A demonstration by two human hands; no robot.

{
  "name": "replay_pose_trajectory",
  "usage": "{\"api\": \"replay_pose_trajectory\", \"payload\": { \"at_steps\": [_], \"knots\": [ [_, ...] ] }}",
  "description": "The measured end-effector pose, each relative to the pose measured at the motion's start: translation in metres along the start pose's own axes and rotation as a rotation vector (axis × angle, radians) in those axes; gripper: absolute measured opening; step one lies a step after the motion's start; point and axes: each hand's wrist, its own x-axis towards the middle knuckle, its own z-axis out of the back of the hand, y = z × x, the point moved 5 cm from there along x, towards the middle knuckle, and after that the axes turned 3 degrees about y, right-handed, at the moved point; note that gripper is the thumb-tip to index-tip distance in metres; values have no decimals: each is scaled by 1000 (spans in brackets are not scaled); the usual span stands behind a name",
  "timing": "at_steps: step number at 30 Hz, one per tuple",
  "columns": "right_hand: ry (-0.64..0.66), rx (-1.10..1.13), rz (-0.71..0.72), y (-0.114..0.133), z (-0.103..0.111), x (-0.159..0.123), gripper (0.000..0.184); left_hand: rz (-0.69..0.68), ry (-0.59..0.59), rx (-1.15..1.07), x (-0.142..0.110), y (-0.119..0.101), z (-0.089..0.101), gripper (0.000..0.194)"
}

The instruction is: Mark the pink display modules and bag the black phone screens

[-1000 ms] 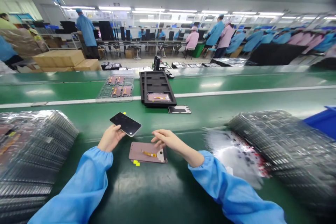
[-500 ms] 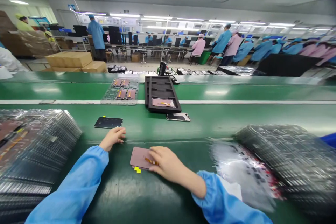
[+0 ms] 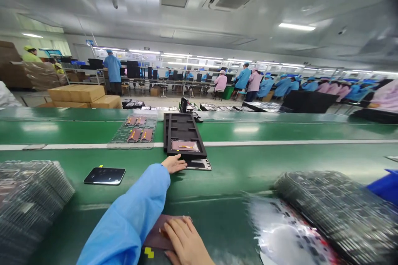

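My left hand (image 3: 174, 164) reaches forward with its fingers stretched out. Its fingertips are at a silver-edged phone part (image 3: 200, 164) that lies partly beneath the front of a black tray (image 3: 186, 154); whether they touch it I cannot tell. Close to me, my right hand (image 3: 185, 238) is closed over the right end of a phone screen (image 3: 158, 234) with a pinkish back. Yellow tabs (image 3: 149, 252) stick out at the screen's lower edge, and my left sleeve covers part of it. A dark phone screen (image 3: 105, 176) lies face up on the left.
A clear tray (image 3: 135, 131) with pinkish panels is at the back left. Stacked clear trays stand at left (image 3: 34, 198) and right (image 3: 336, 211). Plastic film (image 3: 289, 232) lies before the right stack, beside a blue bin (image 3: 385, 186). People work beyond the green bench (image 3: 242, 161).
My left hand has moved from near the dark screen to the phone part by the black tray. My right hand stays on the pinkish-backed screen. The view has tilted up.
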Motion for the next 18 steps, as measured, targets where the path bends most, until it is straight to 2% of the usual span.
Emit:
{"api": "replay_pose_trajectory", "payload": {
  "at_steps": [3,6,8,11,14,18],
  "knots": [
    [-97,-38,40,-7,-17,-5,55,-75,-36,-51,32,-20,-9,36],
    [-206,-50,35,-11,-25,-7,51,-151,-62,-36,51,-33,-5,36],
    [-277,-51,20,-11,-23,-6,49,-195,-65,25,57,-37,0,36],
    [-302,-51,-5,-11,-12,0,53,-240,-48,207,56,-33,8,35],
    [-216,-46,15,-7,0,9,52,-300,-29,452,47,-22,15,35],
    [-169,-26,23,3,14,17,27,-432,-10,739,24,-8,26,38]
  ]
}}
